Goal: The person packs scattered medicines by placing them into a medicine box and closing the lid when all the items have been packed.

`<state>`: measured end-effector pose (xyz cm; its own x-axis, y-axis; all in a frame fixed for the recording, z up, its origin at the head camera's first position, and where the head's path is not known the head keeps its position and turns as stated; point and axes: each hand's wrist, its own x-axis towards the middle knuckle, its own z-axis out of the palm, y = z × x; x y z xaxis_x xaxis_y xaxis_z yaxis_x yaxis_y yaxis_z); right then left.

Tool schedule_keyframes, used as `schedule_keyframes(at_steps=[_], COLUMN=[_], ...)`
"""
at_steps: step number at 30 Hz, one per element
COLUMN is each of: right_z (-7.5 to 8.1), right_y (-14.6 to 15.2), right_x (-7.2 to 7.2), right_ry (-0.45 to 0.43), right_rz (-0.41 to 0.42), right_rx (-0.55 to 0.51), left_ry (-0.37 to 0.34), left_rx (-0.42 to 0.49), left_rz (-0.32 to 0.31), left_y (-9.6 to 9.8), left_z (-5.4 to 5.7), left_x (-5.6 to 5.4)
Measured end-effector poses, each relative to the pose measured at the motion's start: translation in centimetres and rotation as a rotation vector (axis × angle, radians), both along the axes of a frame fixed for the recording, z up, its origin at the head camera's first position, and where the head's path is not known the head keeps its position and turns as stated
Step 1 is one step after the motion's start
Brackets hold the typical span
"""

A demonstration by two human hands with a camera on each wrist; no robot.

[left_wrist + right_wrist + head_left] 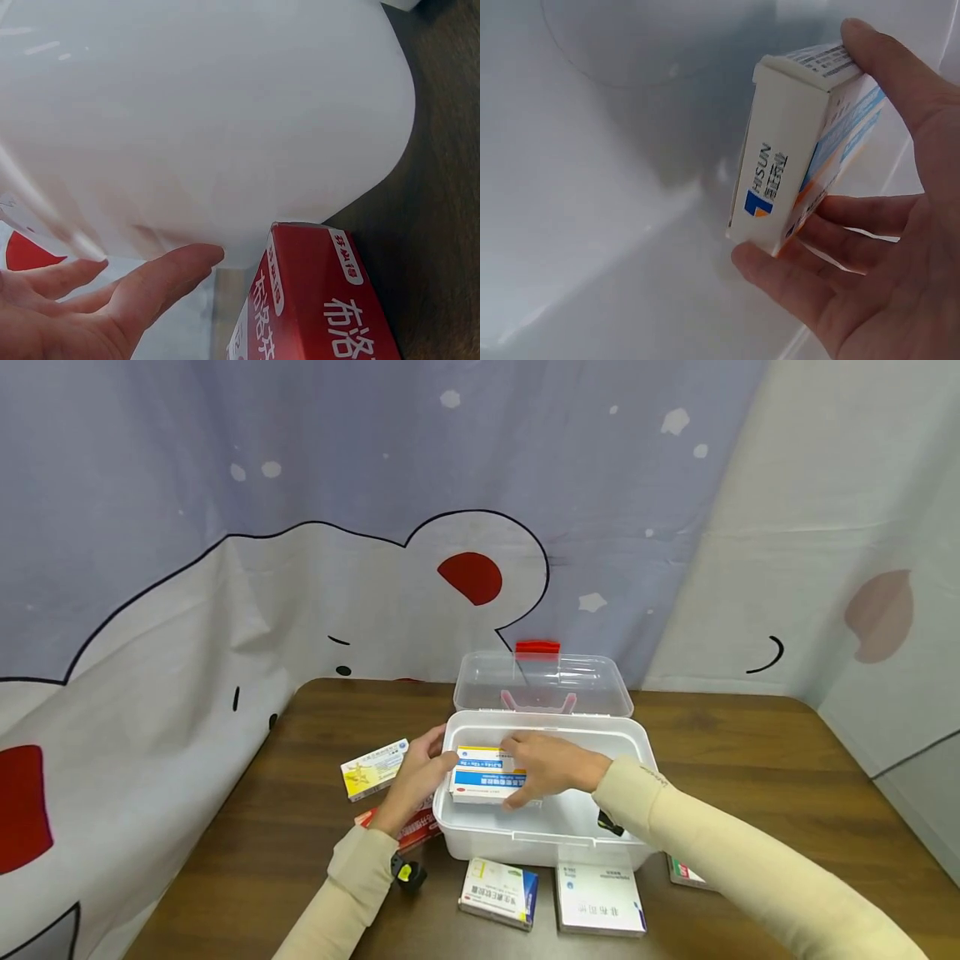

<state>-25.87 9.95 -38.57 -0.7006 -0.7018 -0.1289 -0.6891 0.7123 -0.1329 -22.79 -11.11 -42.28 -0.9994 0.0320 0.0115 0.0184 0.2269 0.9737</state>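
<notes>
A white plastic storage box stands on the table, with its clear lid tipped back. Inside it at the left is a white medicine box with blue stripes and a yellow edge. My right hand holds this medicine box between thumb and fingers; its end panel reads HISUN in the right wrist view. At the storage box's left side, my left hand rests with its thumb at the rim. The left fingers lie fairly straight along the outer wall in the left wrist view.
Left of the storage box lie a yellow-and-white medicine box and a red one. In front are a white box with a blue end and a larger white box. A green-and-white box is partly hidden by my right sleeve.
</notes>
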Motion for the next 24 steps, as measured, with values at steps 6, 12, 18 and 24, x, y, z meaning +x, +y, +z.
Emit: schedule_keyframes(at_steps=[6,12,18,24], right_z=[-0.3,-0.5,-0.7,-0.9], right_y=[-0.4,-0.7,-1.1,-1.9], right_x=[0.0,0.1,0.0,0.0], right_ry=[0.025,0.005,-0.03,-0.035], right_rz=[-0.01,-0.012,-0.036,-0.059], right_rx=[0.063,0.066,0.103,0.16], left_ry=[0.008,0.001,0.01,0.012], left_rx=[0.008,0.013,0.011,0.012], left_rz=[-0.004,-0.005,-0.007,-0.011], left_y=[-0.1,0.0,-0.1,-0.1], left_z=[-0.1,0.0,-0.1,-0.1], left_x=[-0.1,0.1,0.1,0.0])
